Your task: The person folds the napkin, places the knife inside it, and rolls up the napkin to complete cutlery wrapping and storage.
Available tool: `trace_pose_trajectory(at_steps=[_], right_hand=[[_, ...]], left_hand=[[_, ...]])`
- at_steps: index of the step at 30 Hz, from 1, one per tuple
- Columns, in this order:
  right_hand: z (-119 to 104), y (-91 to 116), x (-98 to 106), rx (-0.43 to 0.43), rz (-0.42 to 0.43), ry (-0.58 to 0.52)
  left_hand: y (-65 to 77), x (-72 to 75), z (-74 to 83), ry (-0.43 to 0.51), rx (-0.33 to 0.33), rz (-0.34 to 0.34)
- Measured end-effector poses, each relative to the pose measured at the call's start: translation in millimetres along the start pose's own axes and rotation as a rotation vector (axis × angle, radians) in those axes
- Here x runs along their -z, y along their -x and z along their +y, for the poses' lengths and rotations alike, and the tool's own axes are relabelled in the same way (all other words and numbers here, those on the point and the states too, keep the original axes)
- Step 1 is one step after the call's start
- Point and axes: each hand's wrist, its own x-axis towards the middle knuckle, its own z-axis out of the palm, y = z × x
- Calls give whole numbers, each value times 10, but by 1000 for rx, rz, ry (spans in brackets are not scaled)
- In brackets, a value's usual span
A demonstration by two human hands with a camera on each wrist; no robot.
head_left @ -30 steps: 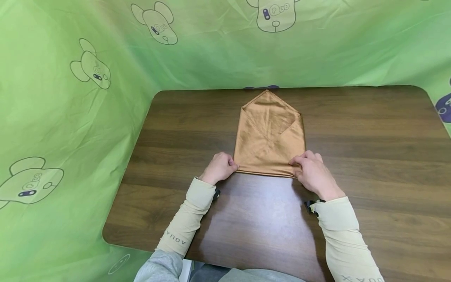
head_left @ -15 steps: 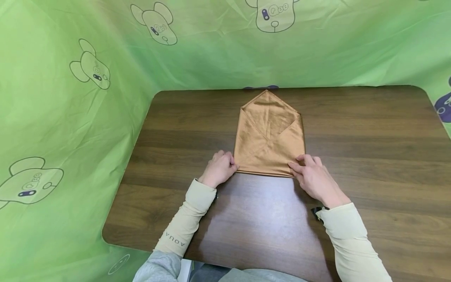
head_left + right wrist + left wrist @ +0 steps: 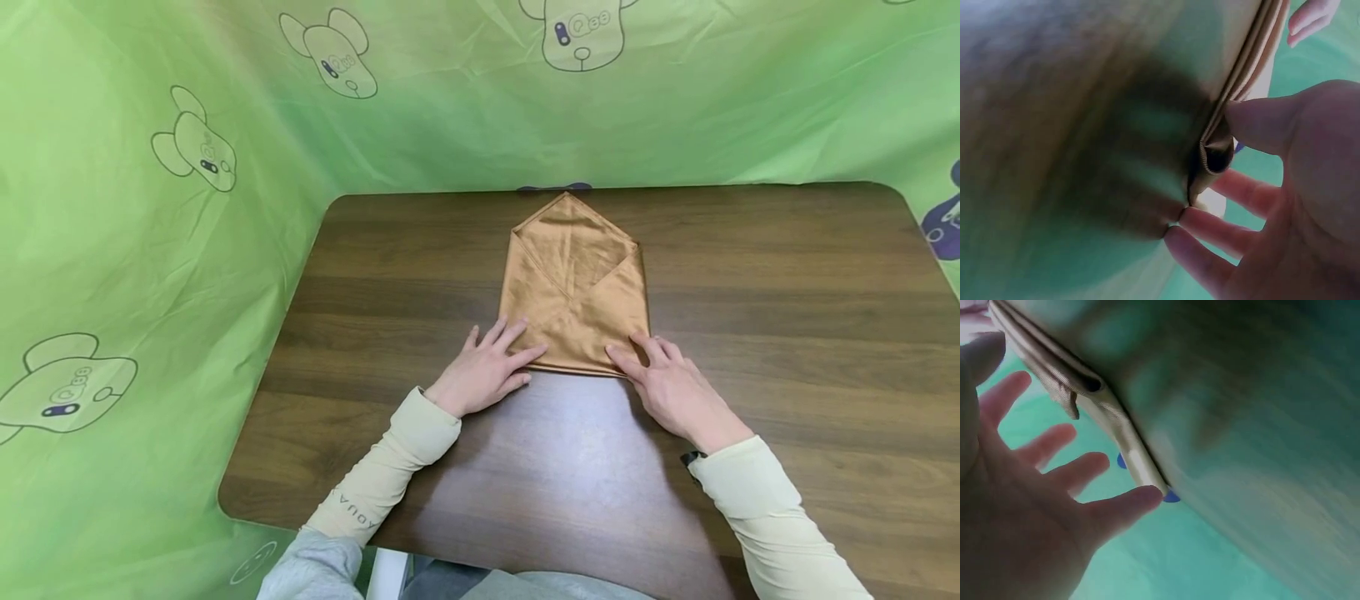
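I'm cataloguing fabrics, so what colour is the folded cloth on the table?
The folded cloth is a shiny copper-brown, seen best in the head view.

left hand (image 3: 483,372) splayed palm-down

from my head, the view looked forward and down across the table (image 3: 367,350); from each wrist, low and close, it faced the cloth (image 3: 573,318), whose near edge all three shared.

Head view bright, left backdrop (image 3: 75,233) glowing palest! White glare on near tabletop (image 3: 577,467), shadows along inner sides of both sleeves (image 3: 750,479), sheen on cloth (image 3: 573,333). Wrist views dimmer, green-tinted, soft; left hand (image 3: 1035,494), right hand (image 3: 1297,187) both shaded.
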Motion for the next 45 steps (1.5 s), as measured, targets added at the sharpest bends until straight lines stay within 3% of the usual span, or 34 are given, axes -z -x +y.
trace_pose_trajectory(at_steps=[5,11,23,41,45], right_hand=[[32,22,-2,33,-26,16],[155,81,19,140,-51,52],[340,101,53,261,-11,146],[359,71,43,349,103,176],[342,58,39,363,142,170]], left_hand=[[51,-9,-16,-1,42,-65],[93,-6,-59,-14,71,-102],[132,35,-198,-130,22,-92],[64,62,-272,-317,-132,176],[50,54,-267,-328,-151,205]])
